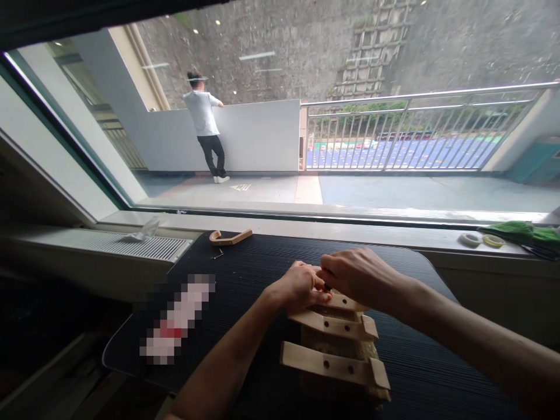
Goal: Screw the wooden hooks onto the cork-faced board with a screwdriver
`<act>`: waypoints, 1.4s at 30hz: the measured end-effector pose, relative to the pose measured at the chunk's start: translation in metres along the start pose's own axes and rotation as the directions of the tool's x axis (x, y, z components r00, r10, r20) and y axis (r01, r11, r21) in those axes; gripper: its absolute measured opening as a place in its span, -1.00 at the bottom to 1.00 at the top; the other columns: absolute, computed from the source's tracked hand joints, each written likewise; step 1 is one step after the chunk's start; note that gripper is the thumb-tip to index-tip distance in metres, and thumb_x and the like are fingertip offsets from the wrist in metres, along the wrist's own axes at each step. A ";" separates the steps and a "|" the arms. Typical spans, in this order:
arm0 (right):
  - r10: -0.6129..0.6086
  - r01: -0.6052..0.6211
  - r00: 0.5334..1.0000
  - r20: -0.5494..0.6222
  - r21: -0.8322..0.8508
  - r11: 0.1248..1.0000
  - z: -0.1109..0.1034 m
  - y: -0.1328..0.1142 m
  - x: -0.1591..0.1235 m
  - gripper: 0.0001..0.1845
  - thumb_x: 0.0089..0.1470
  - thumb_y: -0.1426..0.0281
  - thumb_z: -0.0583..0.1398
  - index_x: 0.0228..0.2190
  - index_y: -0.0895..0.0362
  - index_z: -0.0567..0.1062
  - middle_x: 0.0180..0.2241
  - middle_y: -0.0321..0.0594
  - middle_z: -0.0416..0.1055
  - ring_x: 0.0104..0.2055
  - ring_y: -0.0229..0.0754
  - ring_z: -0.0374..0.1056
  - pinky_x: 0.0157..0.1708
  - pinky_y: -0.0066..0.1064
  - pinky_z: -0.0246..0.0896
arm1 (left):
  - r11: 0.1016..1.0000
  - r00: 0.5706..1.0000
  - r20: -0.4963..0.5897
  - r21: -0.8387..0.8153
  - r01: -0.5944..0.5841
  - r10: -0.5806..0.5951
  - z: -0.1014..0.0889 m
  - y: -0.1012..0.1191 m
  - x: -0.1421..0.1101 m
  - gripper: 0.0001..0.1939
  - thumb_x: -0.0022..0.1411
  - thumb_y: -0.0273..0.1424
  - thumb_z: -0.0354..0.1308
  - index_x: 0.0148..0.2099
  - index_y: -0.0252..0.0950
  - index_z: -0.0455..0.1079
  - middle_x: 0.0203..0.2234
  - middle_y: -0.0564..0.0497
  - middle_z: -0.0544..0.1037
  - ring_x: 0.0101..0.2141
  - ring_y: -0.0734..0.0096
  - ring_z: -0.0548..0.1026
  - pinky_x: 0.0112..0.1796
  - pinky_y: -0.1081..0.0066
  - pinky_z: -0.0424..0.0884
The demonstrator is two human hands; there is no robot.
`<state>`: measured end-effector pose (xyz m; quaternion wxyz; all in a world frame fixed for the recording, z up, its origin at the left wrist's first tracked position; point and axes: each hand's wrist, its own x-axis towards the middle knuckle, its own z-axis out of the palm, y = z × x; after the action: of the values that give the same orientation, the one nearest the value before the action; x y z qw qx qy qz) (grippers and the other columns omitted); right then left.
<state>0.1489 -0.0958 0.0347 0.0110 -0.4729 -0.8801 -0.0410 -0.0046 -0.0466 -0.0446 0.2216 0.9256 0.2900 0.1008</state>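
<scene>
Several pale wooden hooks lie side by side across a brownish block (318, 338), including a near hook (310, 357) and a middle hook (315, 319). Two dark round spots, screws or holes, mark each visible flat face. My left hand (301, 284) grips the far wooden hook (343, 301), fingers bent over its left part. Right above it, my right hand (350, 271) is closed in a fist against the left fingers. A small dark tip shows under the fist; what it holds is mostly hidden.
On the black table (245, 280), a loose curved wooden hook (231, 238) lies at the back left, with small screws (217, 254) beside it. A blurred pink packet (179, 321) rests at left. Tape rolls (470, 240) and a green cloth (520, 232) sit on the sill. A person (203, 116) stands outside the window.
</scene>
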 end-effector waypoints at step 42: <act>0.033 -0.036 0.998 -0.053 -0.049 0.998 0.022 0.005 0.001 -0.86 0.06 0.50 0.11 -0.50 0.17 0.43 -0.57 -0.21 0.43 -0.58 -0.26 0.28 -0.59 -0.41 -0.30 | 1.000 0.999 -0.044 0.015 -0.022 0.023 0.008 -0.004 0.002 -0.75 0.15 -0.32 0.20 -0.53 -0.31 0.48 -0.56 0.11 0.51 -0.45 0.50 0.41 -0.19 0.42 0.20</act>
<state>0.1529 -0.0906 0.0132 0.0231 -0.4869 -0.8699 -0.0752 -0.0022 -0.0450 -0.0535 0.2074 0.9279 0.2851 0.1214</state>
